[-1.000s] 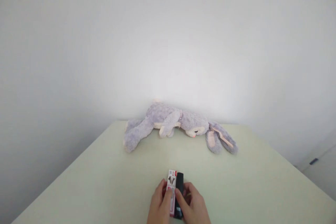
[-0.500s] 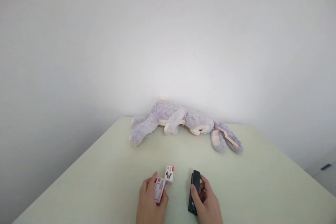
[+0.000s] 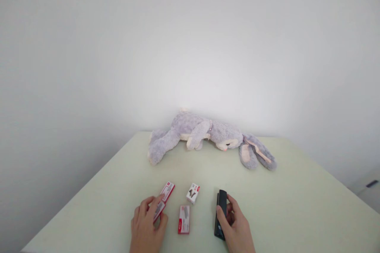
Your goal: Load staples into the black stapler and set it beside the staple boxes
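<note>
My left hand (image 3: 148, 221) is curled over a red-and-white staple box (image 3: 159, 209), thumb on its near side and index finger across the top. Directly beyond, end to end with it, lies a second such box (image 3: 168, 191). A third staple box (image 3: 183, 220) rests flat on the table, to the right of this hand. Farther back, a small white box (image 3: 193, 193) shows a printed picture of a dark clip-like item. In my right hand (image 3: 236, 223) is a black stapler (image 3: 220, 215), gripped from its right side with the thumb on top.
A grey-purple plush rabbit (image 3: 192, 128) lies on its side along the back of the pale green table (image 3: 285, 205), its ears stretching right. Behind it rises a plain white wall (image 3: 190, 47). A dark handle-like piece (image 3: 372, 184) shows at the far right.
My left hand has moved left, and three staple boxes now show where one was visible. The small white box is turned slightly. My right hand keeps the stapler nearly in place.
</note>
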`<state>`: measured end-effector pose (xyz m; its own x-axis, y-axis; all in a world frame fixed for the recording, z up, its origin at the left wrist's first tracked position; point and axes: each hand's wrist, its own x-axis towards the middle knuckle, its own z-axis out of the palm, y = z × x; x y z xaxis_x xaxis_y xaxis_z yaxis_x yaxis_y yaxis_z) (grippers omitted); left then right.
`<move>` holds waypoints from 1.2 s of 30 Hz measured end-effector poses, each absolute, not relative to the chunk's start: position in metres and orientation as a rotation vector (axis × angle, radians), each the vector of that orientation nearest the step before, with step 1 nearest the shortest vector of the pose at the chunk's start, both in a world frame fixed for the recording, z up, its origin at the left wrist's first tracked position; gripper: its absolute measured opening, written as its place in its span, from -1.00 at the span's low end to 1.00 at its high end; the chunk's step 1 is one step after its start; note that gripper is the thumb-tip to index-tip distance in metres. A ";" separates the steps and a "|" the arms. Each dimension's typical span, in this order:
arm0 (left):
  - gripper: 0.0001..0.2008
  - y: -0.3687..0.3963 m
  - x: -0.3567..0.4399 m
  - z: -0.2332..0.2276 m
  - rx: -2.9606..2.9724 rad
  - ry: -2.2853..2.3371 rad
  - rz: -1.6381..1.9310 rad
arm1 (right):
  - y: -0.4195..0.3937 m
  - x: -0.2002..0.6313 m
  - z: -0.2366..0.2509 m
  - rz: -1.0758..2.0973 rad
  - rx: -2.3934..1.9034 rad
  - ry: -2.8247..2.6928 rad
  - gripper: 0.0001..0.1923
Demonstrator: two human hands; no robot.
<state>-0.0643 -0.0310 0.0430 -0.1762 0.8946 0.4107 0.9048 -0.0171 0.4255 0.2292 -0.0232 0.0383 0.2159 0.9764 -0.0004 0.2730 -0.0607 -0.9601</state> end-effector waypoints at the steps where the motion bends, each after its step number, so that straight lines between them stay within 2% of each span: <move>1: -0.57 -0.039 -0.067 0.041 -2.011 -2.211 -0.920 | -0.023 0.229 0.038 0.929 -1.529 -1.229 -0.31; 6: -0.59 -0.041 -0.069 0.049 -1.989 -2.251 -0.769 | -0.024 0.228 0.048 0.939 -1.542 -1.242 -0.35; 10: -0.61 -0.034 -0.049 0.063 -1.991 -2.154 -0.873 | -0.022 0.230 0.064 0.861 -1.638 -1.359 -0.33; 14: -0.74 -0.041 -0.001 0.065 -2.197 -2.088 -0.977 | -0.025 0.235 0.078 0.673 -1.707 -1.524 -0.46; 19: -0.52 -0.036 0.029 0.064 -2.447 -2.041 -0.927 | -0.036 0.244 0.093 0.621 -1.715 -1.682 -0.57; 21: -0.49 -0.031 0.025 0.065 -2.402 -2.077 -0.969 | -0.039 0.251 0.098 0.582 -1.734 -1.737 -0.59; 24: -0.59 -0.032 0.018 0.065 -2.314 -2.192 -0.960 | -0.039 0.262 0.104 0.514 -1.797 -1.809 -0.59; 27: -0.64 -0.042 0.020 0.061 -2.510 -2.078 -0.838 | -0.032 0.263 0.106 0.535 -1.779 -1.869 -0.58; 30: -0.48 -0.048 0.025 0.051 -2.647 -1.847 -0.757 | -0.022 0.245 0.108 0.545 -1.710 -1.917 -0.64; 33: -0.28 -0.045 0.023 0.041 -2.745 -1.589 -0.672 | -0.013 0.214 0.114 0.480 -1.706 -1.977 -0.82; 36: -0.28 -0.041 0.016 0.036 -2.766 -1.573 -0.620 | -0.011 0.189 0.123 0.444 -1.660 -2.027 -0.83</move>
<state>0.0157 -0.0408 0.0356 0.4572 0.8451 0.2770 0.8069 -0.5251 0.2705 0.1895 -0.0106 0.1228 -0.1494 0.9760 0.1586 0.8205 0.2119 -0.5309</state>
